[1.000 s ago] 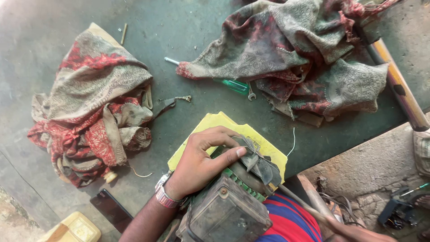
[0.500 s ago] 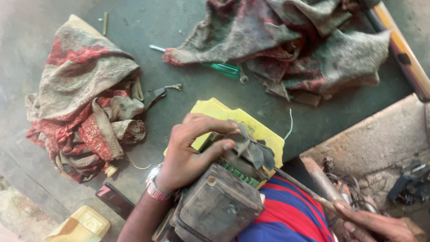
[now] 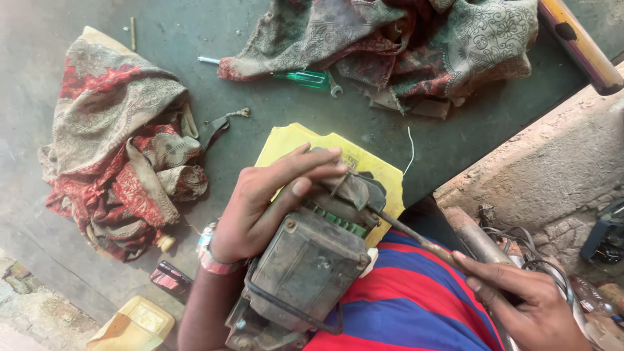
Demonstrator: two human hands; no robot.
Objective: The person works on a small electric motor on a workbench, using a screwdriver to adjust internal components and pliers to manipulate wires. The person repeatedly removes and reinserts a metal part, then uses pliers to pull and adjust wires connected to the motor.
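Note:
My left hand (image 3: 270,198) rests on the top of a dirty grey metal unit (image 3: 305,266) with green parts, fingers pressing a bit of grey cloth (image 3: 354,188) against it. The unit lies on my lap, over a striped red and blue shirt (image 3: 403,305). My right hand (image 3: 526,305) grips a thin rusty rod-like tool (image 3: 416,239) whose tip touches the unit under the cloth. A yellow card (image 3: 305,143) lies under the unit on the dark floor.
A crumpled red and beige patterned cloth (image 3: 117,143) lies at left, another cloth (image 3: 403,45) at top. A green-handled screwdriver (image 3: 299,78) sticks out from under it. A yellow-handled tool (image 3: 578,45) is at top right, a yellow container (image 3: 133,325) at bottom left, a concrete ledge (image 3: 546,169) at right.
The view has shifted down and closer. My right hand has come into view holding the rod against the unit. My left hand stays on top of the unit.

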